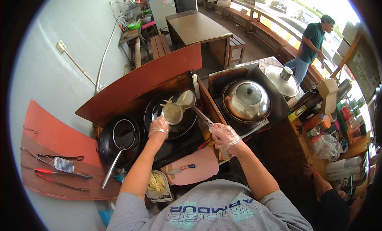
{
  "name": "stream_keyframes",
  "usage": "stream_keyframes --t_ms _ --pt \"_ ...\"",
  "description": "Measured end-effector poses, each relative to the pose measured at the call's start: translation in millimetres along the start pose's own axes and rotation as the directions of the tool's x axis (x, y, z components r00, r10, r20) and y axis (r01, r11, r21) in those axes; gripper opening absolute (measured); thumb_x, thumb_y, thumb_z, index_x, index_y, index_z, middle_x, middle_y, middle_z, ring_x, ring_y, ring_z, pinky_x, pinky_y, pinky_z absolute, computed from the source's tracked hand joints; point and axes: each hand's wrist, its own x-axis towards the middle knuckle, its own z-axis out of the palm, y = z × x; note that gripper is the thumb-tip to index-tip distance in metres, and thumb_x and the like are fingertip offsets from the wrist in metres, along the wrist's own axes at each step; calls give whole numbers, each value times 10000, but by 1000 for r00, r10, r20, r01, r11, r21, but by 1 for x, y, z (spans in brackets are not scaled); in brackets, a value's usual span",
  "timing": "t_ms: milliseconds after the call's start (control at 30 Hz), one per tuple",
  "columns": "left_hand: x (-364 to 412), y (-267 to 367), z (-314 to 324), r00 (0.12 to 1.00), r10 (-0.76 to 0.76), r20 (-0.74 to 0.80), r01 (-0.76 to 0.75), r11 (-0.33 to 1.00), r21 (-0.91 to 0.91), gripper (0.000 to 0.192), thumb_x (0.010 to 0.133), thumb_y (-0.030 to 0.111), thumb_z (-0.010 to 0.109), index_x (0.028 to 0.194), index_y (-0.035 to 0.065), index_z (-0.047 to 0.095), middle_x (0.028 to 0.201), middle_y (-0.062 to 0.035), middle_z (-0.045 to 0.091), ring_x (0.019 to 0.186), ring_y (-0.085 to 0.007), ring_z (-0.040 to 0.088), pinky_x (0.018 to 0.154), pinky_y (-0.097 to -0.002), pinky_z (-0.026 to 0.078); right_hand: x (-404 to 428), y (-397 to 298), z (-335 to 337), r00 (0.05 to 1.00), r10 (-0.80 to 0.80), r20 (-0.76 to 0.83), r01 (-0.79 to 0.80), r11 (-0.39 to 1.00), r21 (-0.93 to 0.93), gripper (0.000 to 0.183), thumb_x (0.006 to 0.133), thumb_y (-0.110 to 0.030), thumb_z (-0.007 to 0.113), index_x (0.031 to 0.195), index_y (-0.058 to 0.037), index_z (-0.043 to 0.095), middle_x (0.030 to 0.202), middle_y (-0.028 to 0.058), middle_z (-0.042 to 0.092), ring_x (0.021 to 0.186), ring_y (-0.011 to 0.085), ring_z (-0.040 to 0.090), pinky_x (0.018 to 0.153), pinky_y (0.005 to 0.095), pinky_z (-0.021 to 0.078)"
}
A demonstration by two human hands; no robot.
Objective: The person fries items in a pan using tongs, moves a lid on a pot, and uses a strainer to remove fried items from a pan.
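My left hand (159,128), in a clear plastic glove, grips a small round vessel (172,114) over the dark wok (149,119). Whether this vessel is a cup or a fine strainer is hard to tell. In my right hand (224,137), also gloved, is the handle of a metal ladle (186,99). The ladle's bowl hangs above the wok, close against the vessel, with a pale strip in it. A few pale potato strips (167,101) show by the vessel's upper rim. The vessel and the ladle hide much of the wok's inside.
To the left, a ring-shaped skimmer (123,147) rests across a second dark pan (104,144). Cut potato strips (156,182) sit on a scale (165,196). A knife (180,169) lies on a pink board (206,168). At right stands a lidded pan (247,101); another person's hand (311,170) is nearby.
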Motion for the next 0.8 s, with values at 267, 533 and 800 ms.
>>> stream_keyframes --t_ms 267,533,800 --pt "5 12 28 986 35 161 -61 986 157 279 982 156 515 1053 14 744 1112 -214 734 1042 -384 720 889 -451 598 0 8 -5 999 -6 49 4 1000 28 135 970 -126 630 925 -164 509 702 -68 411 523 31 331 476 215 284" --pt "42 5 31 984 -40 176 25 996 85 253 944 156 561 1025 16 755 1109 -235 730 1054 -406 710 910 -469 584 -6 8 -10 1000 4 4 -4 999 50 141 955 -86 624 926 -163 510 703 -67 411 525 38 334 476 219 292" --pt "30 -8 3 839 354 413 -542 617 571 226 869 149 601 887 119 825 943 -111 782 884 -254 767 757 -369 609 -8 6 -9 1000 15 -15 -15 999 29 151 936 -50 620 916 -152 511 705 -65 407 526 38 329 473 222 291"
